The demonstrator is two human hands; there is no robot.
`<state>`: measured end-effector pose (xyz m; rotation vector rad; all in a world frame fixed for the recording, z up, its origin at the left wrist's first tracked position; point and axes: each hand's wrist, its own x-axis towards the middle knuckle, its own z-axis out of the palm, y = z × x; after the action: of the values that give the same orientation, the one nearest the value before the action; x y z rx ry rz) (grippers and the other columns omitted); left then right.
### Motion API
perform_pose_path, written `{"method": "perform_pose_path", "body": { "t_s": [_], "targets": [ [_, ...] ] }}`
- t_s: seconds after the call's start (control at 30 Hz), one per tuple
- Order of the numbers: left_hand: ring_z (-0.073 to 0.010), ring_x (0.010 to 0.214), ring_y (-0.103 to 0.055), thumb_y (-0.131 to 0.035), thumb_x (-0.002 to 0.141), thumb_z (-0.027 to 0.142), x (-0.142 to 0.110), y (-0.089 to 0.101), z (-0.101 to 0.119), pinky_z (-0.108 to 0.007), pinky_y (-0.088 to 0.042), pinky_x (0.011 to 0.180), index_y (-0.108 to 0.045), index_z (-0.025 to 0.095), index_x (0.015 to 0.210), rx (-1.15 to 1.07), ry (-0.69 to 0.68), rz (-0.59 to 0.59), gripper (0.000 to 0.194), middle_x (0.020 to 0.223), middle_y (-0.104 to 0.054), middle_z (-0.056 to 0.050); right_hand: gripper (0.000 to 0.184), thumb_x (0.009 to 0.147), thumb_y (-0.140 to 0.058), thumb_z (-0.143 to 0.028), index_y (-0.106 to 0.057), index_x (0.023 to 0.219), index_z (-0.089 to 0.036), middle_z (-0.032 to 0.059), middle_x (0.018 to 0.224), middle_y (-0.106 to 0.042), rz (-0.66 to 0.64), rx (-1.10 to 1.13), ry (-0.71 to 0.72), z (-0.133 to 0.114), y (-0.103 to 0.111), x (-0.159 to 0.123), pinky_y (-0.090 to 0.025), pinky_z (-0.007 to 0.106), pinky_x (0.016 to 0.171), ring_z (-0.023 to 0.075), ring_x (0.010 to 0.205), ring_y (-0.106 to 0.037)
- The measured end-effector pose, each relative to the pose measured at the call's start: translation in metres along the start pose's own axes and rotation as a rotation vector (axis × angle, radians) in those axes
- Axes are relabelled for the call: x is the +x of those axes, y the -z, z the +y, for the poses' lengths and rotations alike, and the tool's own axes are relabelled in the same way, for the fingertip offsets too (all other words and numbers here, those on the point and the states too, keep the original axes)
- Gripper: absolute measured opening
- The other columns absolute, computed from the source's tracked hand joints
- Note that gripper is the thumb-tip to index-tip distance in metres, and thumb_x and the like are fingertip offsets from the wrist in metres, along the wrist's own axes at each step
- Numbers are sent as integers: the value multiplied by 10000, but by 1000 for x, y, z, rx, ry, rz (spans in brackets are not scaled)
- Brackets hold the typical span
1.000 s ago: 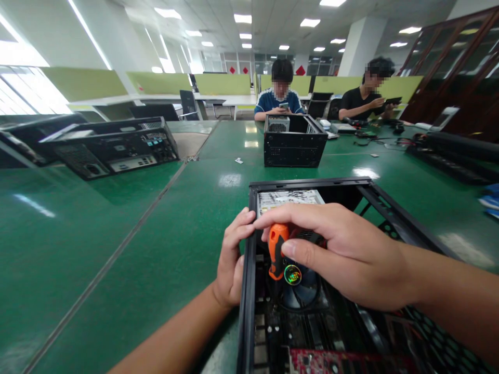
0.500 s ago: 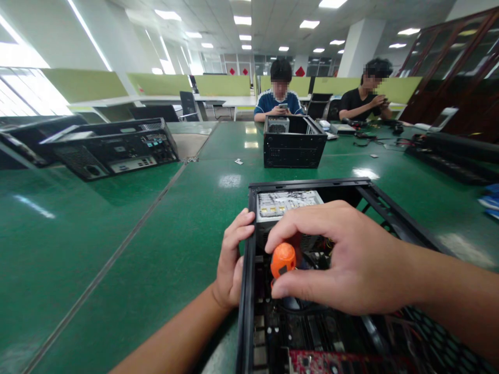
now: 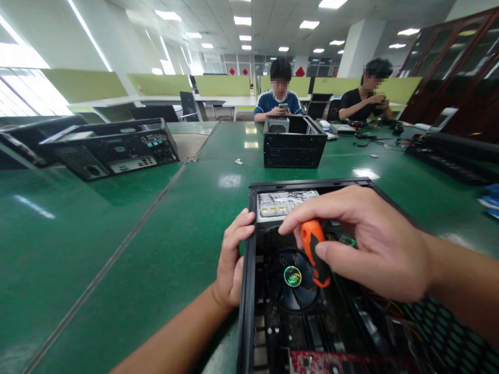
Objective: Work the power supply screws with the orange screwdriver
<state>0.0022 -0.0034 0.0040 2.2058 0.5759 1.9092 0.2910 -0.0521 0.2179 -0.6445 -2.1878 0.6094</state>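
An uncovered black computer case [image 3: 245, 291] lies in front of me. My left hand [image 3: 234, 254] grips its left rim, fingertips over the edge. Above the interior, my right hand [image 3: 362, 239] holds a screwdriver by its orange and black handle [image 3: 314, 253], pinched between thumb and fingers. The handle leans over the right side of a round cooling fan [image 3: 293, 283] that has a shiny round sticker at its hub. I cannot see the screwdriver's tip. Beyond the fan sits a power supply [image 3: 268, 200] with a worn white label, and nearest me is a red circuit board [image 3: 319, 361].
Across the green table [image 3: 136, 265] stands another black case [image 3: 294, 148], with a person [image 3: 278, 101] behind it holding a phone. A second person [image 3: 364, 98] sits to the right. More computer cases [image 3: 120, 148] rest at left; cables and parts [image 3: 374, 139] lie at back right.
My right hand has carried the screwdriver to the right, from the fan's left side to its right side, after briefly holding it upright. My left hand stays on the rim.
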Motion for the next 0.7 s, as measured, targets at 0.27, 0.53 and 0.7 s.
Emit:
{"method": "perform_pose_path", "body": {
  "t_s": [0.27, 0.53, 0.7],
  "targets": [
    [-369, 1788, -751, -777, 1270, 415, -4, 0, -4, -637, -667, 1492, -744, 371, 1754, -12, 39, 17, 487, 1791, -824, -110, 295, 848, -734, -176, -935, 1048, -259, -13, 792, -833, 11, -63, -64, 7, 7, -10, -626, 348, 667, 191, 649, -702],
    [-368, 1790, -746, -707, 1303, 412, 3, -2, 2, -639, -657, 1484, -707, 366, 1804, 14, -7, -12, 503, 1808, -816, -117, 315, 851, -716, -90, -922, 1001, -275, -18, 846, -895, -46, -81, -55, -1, 12, -14, -647, 345, 713, 182, 655, -773],
    [-343, 1817, -721, -695, 1304, 404, 5, -2, 2, -596, -636, 1509, -690, 357, 1831, 17, -29, -18, 529, 1832, -804, -111, 292, 814, -751, -100, -920, 962, -288, -19, 810, -872, -82, -40, -138, -4, 15, -13, -643, 366, 682, 202, 641, -755]
  ]
}}
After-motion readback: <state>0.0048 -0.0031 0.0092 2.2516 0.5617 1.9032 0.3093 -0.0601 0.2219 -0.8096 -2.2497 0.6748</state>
